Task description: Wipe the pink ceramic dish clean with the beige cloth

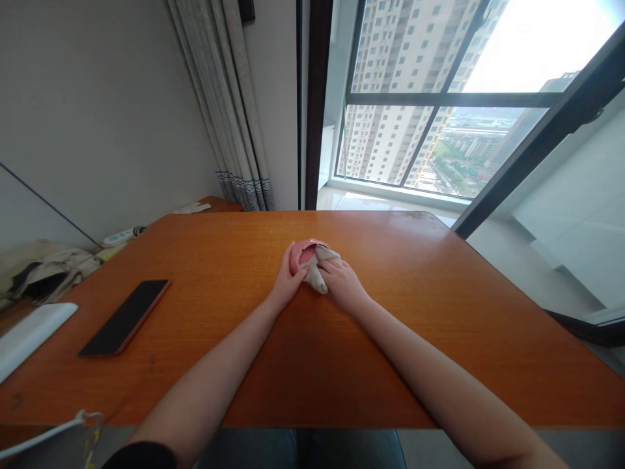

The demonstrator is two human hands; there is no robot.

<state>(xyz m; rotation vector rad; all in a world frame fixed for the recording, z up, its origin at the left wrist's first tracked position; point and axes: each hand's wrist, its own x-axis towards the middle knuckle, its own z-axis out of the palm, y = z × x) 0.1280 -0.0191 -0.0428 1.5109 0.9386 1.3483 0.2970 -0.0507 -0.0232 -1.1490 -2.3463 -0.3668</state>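
Near the middle of the wooden table, my left hand [288, 280] is closed around the side of a small pink bowl [303, 253], its thumb toward me. The bowl looks tilted, and its inside partly shows. A greyish-white cloth [316, 277] is bunched over the bowl's right side and hangs down at the front. My right hand [342, 281] grips this cloth against the bowl, with the fingers partly buried in the folds. Both forearms reach in from the near edge. The bowl's underside and right part are hidden by the cloth and hands.
A black-screened phone [125, 318] lies on the table [439, 339] at the left. Beyond it are a white object [36, 332], a bundled beige cloth bag [46, 270] and a power strip [120, 236]. A white cable [43, 438] crosses the near left corner. A window stands behind.
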